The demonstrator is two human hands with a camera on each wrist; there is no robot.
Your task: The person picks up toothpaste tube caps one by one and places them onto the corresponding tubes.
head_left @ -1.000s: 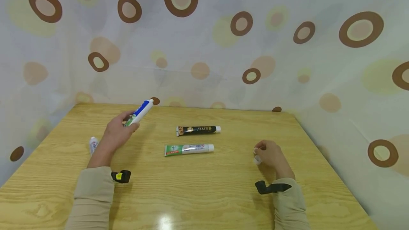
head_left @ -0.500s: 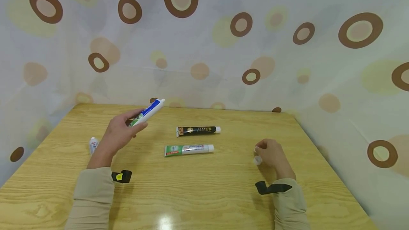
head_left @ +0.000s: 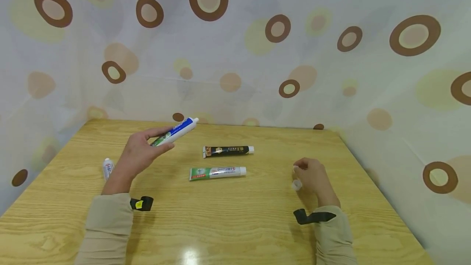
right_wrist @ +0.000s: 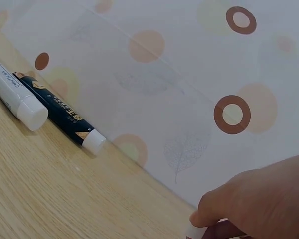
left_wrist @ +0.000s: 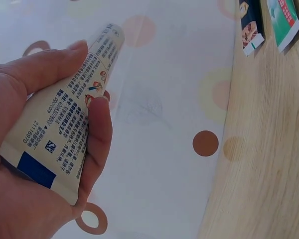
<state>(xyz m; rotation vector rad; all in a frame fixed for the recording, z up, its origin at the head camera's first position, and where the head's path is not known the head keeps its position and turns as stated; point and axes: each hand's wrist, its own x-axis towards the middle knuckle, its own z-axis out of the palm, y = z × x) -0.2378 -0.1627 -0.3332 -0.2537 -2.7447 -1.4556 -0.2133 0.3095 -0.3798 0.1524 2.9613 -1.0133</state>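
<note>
In the head view my left hand (head_left: 137, 152) grips a blue, white and green toothpaste tube (head_left: 178, 130) above the table, its narrow nozzle bare and pointing up to the right. The left wrist view shows the printed back of this toothpaste tube (left_wrist: 65, 119) between thumb and fingers. At the right, my right hand (head_left: 312, 177) pinches a small white piece (head_left: 296, 168), mostly hidden by the fingertips. Just below those fingertips a whitish cap (head_left: 296, 185) lies on the table.
A black toothpaste tube (head_left: 228, 151) and a green-and-white toothpaste tube (head_left: 218, 173) lie mid-table, both capped. Another white tube (head_left: 108, 168) lies partly behind my left forearm. A patterned cloth (head_left: 235, 52) hangs along the back of the wooden table (head_left: 228, 224).
My left hand has shifted to the right with the toothpaste tube, which now tilts closer to level. My right hand has risen slightly; the cap on the table stays put.
</note>
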